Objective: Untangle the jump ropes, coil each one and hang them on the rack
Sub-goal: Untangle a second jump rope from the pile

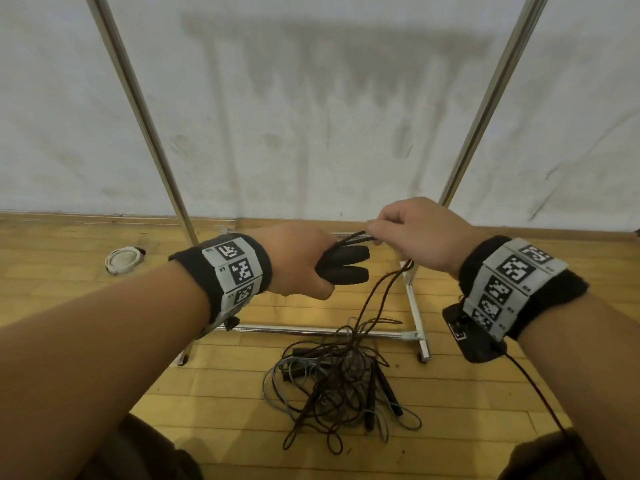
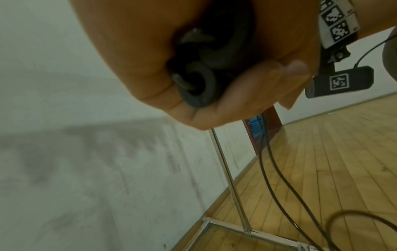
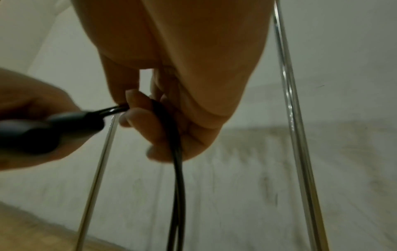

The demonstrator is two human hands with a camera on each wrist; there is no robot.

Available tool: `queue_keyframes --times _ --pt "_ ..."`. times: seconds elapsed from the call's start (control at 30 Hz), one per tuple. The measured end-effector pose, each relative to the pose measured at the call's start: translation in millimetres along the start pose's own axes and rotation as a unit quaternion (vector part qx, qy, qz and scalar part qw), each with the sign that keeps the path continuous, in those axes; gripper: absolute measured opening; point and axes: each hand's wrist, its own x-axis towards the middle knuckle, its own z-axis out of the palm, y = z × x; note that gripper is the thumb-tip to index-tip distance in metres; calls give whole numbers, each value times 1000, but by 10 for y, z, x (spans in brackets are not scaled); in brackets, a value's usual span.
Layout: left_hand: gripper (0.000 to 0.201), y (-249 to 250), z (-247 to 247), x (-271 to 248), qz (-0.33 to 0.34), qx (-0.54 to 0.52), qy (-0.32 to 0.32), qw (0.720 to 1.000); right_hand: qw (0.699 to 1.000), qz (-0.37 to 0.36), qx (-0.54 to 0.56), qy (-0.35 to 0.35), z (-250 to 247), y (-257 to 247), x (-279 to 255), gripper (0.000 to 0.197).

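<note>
A person stands over a knot of jump ropes on a wooden gym floor, one rope already lifted clear for coiling. The left hand [image 1: 294, 261] is closed around the two black handles [image 1: 346, 263] of that rope, held side by side so both ends stay together, seemingly as the anchor for a coil. Just beside it, the right hand [image 1: 412, 233] pinches the dark cord [image 1: 353, 237] where it leaves the handles, fingers curled over it, apparently to feed or draw the line through and keep it taut.

From that pinch two strands drop toward the floor and run into the tangled pile [image 1: 339, 379], which lies just in front of the rack's base bar. That is the obstacle: the lifted rope looks to be threaded through the heap, where dark and grey-blue cords cross and other black handles [image 1: 388, 389] lie among them. Pulling hard could well tighten the snarl rather than free it.

The metal rack [image 1: 138, 109] rises behind, its two uprights leaning out of view at the top; where the ropes would hang is not in shot. A round white disc [image 1: 123, 259] sits on the floor near the wall, to the left of the rack.
</note>
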Motion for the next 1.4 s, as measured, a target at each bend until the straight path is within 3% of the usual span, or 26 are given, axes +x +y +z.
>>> queue_keyframes --times 0.2,0.43,0.57,0.73,0.83,0.93,1.03,1.13,1.23,1.3,1.4 --pt "27 -33 -10 37 -11 3 0 1000 997 -59 -49 1 -151 -24 -68 14" --pt "29 -66 -30 29 -11 -48 9 999 994 -93 -56 5 -202 9 -109 13" --pt "25 -8 -22 1 33 -148 67 986 998 -53 31 30 -134 95 -52 16" --pt "29 39 -91 45 37 -150 165 974 985 5 169 -20 148 117 -12 33" --pt "31 -13 -106 98 -4 -154 192 969 987 30 152 -29 301 88 -6 51" --pt "32 -115 -118 166 -57 -133 207 968 993 72 89 -41 370 109 -13 56" --pt "32 -226 -95 241 -112 -87 184 973 995 79 -3 -66 365 56 -35 51" --pt "33 -279 -49 282 -147 -56 142 977 991 15 -111 -79 309 -86 -72 39" --pt "30 -220 12 298 -135 2 101 986 976 -39 -198 -88 194 -198 -126 29" --pt "28 -129 55 292 -121 42 78 989 971 -59 -217 -78 98 -229 -155 23" --pt "24 45 121 263 -94 80 24 992 984 -56 -158 -58 -17 -224 -165 18"
